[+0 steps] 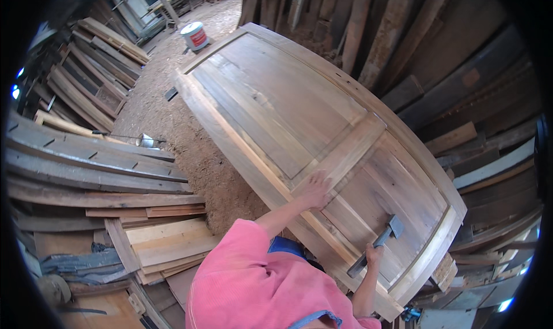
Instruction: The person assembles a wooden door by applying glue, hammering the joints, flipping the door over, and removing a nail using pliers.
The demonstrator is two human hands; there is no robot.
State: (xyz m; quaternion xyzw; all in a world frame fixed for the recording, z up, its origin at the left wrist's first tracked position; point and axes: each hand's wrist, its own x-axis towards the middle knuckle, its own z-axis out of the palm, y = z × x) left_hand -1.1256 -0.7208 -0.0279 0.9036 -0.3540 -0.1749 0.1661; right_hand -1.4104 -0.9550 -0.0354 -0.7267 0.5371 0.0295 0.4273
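A large paneled wooden door point(276, 87) lies flat in front of me, running from far left to near right. My left hand point(317, 191) rests on its middle cross rail with the fingers stretched out, holding nothing. In my right hand point(374, 253) is a hammer point(395, 226) with a dark handle and a grey, squarish head. My fingers wrap around the handle partway along it. The hammer's head is over the nearer panel; whether it touches the wood I cannot tell.
Boards stack up on the left point(98, 196), and planks lean point(391, 35) along the right. A white bucket with a red label point(195, 36) stands beyond the door's far end. Sawdust covers the ground point(210, 167). A small can point(146, 140) sits by the left boards.
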